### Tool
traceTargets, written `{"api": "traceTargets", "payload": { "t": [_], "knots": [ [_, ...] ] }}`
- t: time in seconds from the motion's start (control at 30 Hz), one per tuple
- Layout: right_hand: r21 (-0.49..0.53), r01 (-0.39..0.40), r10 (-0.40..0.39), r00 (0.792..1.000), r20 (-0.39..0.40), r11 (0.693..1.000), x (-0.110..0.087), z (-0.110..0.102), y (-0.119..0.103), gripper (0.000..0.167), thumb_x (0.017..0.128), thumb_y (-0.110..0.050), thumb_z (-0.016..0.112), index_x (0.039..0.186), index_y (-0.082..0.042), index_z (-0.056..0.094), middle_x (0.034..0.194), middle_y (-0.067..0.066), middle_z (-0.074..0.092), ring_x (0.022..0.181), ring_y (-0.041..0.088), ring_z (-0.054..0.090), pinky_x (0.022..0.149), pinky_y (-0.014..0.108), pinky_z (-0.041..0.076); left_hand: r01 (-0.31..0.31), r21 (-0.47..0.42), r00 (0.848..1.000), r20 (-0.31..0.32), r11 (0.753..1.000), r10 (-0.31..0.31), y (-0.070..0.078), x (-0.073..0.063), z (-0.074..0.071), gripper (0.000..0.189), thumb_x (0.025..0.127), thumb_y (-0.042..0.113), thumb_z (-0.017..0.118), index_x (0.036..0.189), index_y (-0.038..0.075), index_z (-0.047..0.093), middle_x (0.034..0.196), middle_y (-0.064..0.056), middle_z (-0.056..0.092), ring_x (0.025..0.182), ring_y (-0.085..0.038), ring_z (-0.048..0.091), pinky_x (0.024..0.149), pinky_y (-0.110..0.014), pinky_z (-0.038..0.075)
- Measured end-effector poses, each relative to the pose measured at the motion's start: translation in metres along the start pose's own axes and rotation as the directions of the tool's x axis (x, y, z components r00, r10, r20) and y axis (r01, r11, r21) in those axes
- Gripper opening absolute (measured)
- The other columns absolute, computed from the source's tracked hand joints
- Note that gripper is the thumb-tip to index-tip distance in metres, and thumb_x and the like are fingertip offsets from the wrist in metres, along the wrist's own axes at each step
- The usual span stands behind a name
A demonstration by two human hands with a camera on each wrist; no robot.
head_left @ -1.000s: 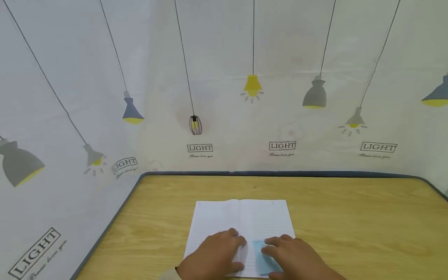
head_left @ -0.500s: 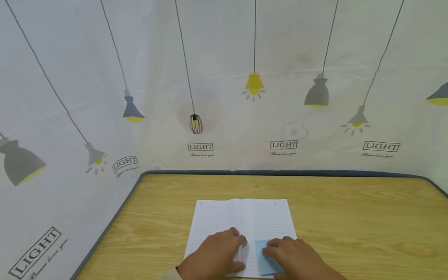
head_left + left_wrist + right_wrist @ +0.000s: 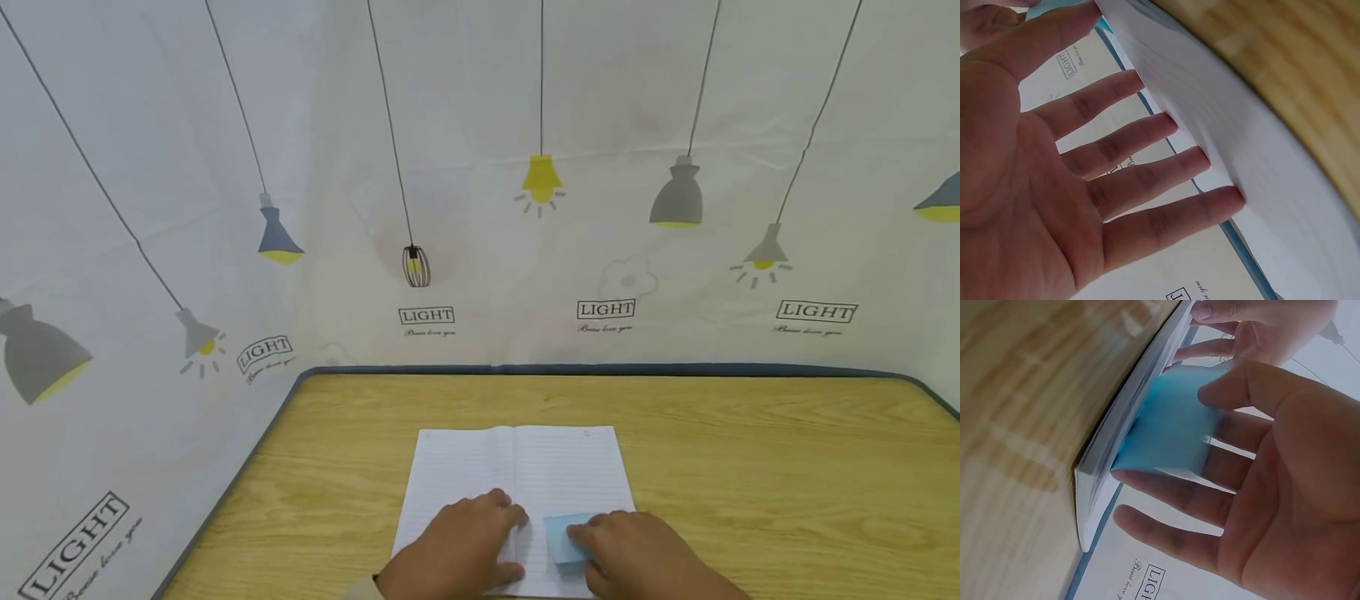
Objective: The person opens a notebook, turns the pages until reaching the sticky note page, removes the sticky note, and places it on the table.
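Note:
An open lined notebook [image 3: 567,464] lies flat in front of me. My left hand [image 3: 459,543] rests on its left page by the middle fold. In the left wrist view its spread fingers [image 3: 1141,178] touch the paper with their tips. On the lower right page is a light blue sticky note [image 3: 561,540]. My right hand [image 3: 641,552] pinches the near part of this note between thumb and fingers. The right wrist view shows the note [image 3: 1169,422] standing up off the page, with the thumb [image 3: 1229,390] on one side and fingers behind it.
The notebook lies on a wood-grain table [image 3: 750,467] with a dark blue edge along its back and sides. Behind it rises a pale wall covering [image 3: 480,108] printed with hanging lamps and the word LIGHT.
My right hand's fingers have closed on the blue note, and its near edge has come up off the page. The left hand has stayed in place.

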State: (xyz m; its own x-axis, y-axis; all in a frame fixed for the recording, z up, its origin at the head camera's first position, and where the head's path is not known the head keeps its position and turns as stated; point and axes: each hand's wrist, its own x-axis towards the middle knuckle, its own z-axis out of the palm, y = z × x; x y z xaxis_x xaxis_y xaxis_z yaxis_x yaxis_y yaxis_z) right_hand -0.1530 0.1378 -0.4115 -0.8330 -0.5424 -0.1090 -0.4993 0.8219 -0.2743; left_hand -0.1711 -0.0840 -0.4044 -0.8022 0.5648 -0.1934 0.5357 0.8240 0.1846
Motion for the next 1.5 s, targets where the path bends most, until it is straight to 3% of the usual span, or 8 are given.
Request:
{"api": "traceTargets", "payload": {
  "t": [0.4,0.83,1.17,1.27,1.5],
  "knots": [
    [0.002,0.047,-0.047,0.996,-0.071,0.999,-0.003,0.002,0.002,0.007,0.087,-0.014,0.075,0.093,-0.012,0.078,0.084,-0.001,0.077,0.074,0.009,0.069,0.068,0.033,0.057,-0.005,0.019,1.0,0.024,1.0,0.004,0.0,0.0,0.0,0.047,0.083,0.042,0.08,0.127,0.029,0.067,0.122,0.001,0.064,0.098,-0.012,0.064,0.078,-0.034,0.056],
    [-0.011,-0.122,0.119,0.982,-0.15,0.993,-0.004,-0.006,0.003,0.004,0.086,-0.011,0.074,0.088,-0.015,0.073,0.069,-0.006,0.067,0.056,0.008,0.054,0.056,0.03,0.049,-0.007,0.068,1.0,0.023,0.998,0.006,0.002,0.001,0.001,0.05,0.083,0.044,0.079,0.13,0.031,0.066,0.126,0.0,0.064,0.105,-0.014,0.065,0.082,-0.035,0.057],
    [0.096,-0.241,0.256,0.949,-0.184,0.966,-0.005,-0.022,0.007,0.007,0.094,-0.013,0.067,0.092,-0.016,0.072,0.077,-0.005,0.072,0.064,0.006,0.059,0.065,0.032,0.054,-0.013,0.086,1.0,0.001,0.996,0.012,0.002,0.0,0.003,0.048,0.084,0.045,0.079,0.128,0.03,0.068,0.122,-0.002,0.065,0.102,-0.016,0.066,0.08,-0.035,0.057],
    [0.114,-0.252,0.271,0.94,-0.209,0.961,-0.007,-0.029,0.009,0.01,0.096,-0.012,0.065,0.089,-0.018,0.069,0.072,-0.008,0.067,0.061,0.006,0.054,0.063,0.03,0.051,-0.009,0.083,1.0,0.003,0.997,0.009,0.001,0.0,0.003,0.049,0.084,0.045,0.078,0.129,0.03,0.067,0.123,-0.002,0.065,0.103,-0.016,0.066,0.082,-0.035,0.057],
    [0.185,-0.232,0.281,0.907,-0.312,0.955,-0.015,-0.041,0.016,0.016,0.096,-0.011,0.065,0.109,-0.011,0.074,0.098,0.002,0.077,0.082,0.013,0.071,0.072,0.035,0.058,-0.023,0.088,1.0,-0.005,0.996,0.024,0.002,0.0,0.002,0.048,0.084,0.044,0.078,0.129,0.03,0.067,0.121,-0.002,0.065,0.1,-0.016,0.065,0.079,-0.035,0.057]
  ]
}}
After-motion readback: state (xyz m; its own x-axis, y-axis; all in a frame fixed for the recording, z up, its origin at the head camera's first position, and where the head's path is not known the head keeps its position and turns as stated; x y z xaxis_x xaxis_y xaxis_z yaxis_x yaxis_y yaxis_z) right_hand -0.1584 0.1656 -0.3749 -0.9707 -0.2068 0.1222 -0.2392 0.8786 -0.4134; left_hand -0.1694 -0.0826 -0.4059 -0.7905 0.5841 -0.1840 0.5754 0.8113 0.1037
